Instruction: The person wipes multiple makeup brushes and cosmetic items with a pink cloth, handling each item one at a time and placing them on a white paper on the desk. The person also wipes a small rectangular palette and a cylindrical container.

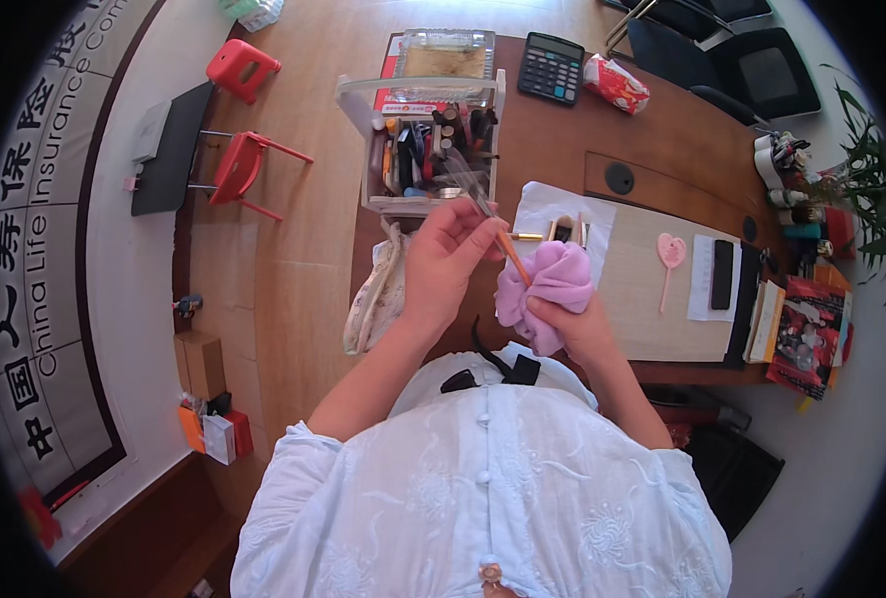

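Between the fingers of my left hand (pixel 450 258) is a slim orange-brown stick-like tool (pixel 512 256) with a clear plastic part (pixel 467 178) at its upper end. Its lower end touches a bunched pink cloth (pixel 551 288), gripped by my right hand (pixel 574 325). Just beyond the cloth, makeup brushes (pixel 562 228) lie on a white sheet (pixel 540 198). A white carry box (pixel 431 205) full of cosmetics stands beyond my left hand. A patterned fabric pouch (pixel 379 299) lies left of my left wrist.
Farther back are a glass tray (pixel 444 63), a calculator (pixel 550 69) and a red-and-white packet (pixel 616 84). To the right, a pink heart-shaped item (pixel 671 252) and a black phone-like object (pixel 722 274) lie near upright books (pixel 809 333). Pen holders and a plant (pixel 869 190) stand at the right edge.
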Tool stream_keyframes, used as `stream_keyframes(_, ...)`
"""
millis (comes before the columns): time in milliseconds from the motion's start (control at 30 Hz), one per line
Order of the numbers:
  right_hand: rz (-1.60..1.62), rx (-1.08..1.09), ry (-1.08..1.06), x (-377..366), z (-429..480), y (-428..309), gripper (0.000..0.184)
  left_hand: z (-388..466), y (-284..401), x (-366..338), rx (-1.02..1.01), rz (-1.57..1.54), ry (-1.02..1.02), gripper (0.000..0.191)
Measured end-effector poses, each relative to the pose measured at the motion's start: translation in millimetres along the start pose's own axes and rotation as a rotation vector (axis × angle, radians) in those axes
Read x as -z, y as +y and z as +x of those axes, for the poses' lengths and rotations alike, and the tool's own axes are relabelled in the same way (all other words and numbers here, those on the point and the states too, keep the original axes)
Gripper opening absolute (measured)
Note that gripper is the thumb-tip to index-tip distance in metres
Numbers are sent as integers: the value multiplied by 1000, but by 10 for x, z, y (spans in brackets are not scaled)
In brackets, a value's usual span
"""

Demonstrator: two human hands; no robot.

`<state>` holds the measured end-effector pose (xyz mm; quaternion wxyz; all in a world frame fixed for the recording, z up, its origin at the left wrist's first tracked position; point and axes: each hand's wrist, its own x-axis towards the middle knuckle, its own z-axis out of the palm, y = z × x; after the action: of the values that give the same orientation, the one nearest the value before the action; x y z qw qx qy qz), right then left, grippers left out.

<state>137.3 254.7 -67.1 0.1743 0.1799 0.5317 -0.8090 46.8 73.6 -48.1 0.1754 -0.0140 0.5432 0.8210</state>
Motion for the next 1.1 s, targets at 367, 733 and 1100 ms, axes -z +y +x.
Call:
stream_keyframes(367,-166,121,119,174,-73,72,46,-117,-50,-90,136,103,-194,23)
stream_keyframes(733,-85,336,192,-72,87,-84,42,-272,-116,-209,267,135,-329,16)
stream_keyframes(1100,318,391,269,-65,323,-524,35,-309,-131,-207,298,157,-375,13)
